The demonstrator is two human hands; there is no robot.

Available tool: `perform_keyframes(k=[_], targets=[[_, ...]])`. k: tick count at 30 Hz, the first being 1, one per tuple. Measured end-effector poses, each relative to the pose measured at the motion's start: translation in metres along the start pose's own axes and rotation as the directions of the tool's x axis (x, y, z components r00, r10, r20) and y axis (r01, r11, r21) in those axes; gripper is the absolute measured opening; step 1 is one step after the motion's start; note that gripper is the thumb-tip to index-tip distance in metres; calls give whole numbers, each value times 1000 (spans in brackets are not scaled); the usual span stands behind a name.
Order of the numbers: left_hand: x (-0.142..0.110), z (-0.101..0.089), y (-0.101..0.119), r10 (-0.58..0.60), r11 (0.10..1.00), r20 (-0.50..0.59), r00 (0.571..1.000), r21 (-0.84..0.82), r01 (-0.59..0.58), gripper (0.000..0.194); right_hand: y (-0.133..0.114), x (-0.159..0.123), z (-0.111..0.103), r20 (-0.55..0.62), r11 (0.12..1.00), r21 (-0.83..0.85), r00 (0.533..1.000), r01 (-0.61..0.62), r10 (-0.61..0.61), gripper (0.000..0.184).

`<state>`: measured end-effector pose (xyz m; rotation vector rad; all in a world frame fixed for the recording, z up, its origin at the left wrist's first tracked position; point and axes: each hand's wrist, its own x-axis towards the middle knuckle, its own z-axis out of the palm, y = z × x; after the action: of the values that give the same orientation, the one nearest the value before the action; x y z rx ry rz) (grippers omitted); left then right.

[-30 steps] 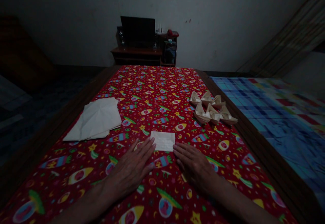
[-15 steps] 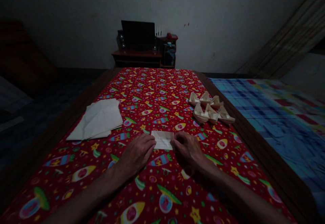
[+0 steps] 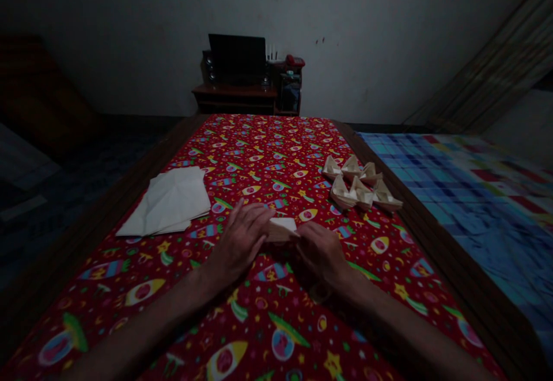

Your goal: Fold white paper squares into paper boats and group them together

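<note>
Left of my fingers lie creased paper sheets. My left hand and right hand hold a folded paper between them. Rightward, 6 pointed paper shapes; beneath, red printed cloth; ahead, a dim wall.

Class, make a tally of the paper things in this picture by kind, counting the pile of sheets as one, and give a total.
Peaked folded paper shapes: 6
Small folded paper, held between the left hand and right hand: 1
Pile of pale sheets: 1
Total: 8
</note>
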<state>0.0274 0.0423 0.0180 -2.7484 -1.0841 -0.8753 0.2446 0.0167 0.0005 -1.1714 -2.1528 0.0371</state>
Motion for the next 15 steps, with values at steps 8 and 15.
perform_keyframes(k=[8, 15], targets=[[10, -12, 7, 187, 981, -96, 978, 73, -181, 11, -11, 3, -4, -6, 876, -359, 937, 323, -348, 18], [-25, 4, 13, 32, 997, 280, 959, -72, -13, 15, -6, -16, 16, 260, 931, -204, 933, 304, -248, 9]])
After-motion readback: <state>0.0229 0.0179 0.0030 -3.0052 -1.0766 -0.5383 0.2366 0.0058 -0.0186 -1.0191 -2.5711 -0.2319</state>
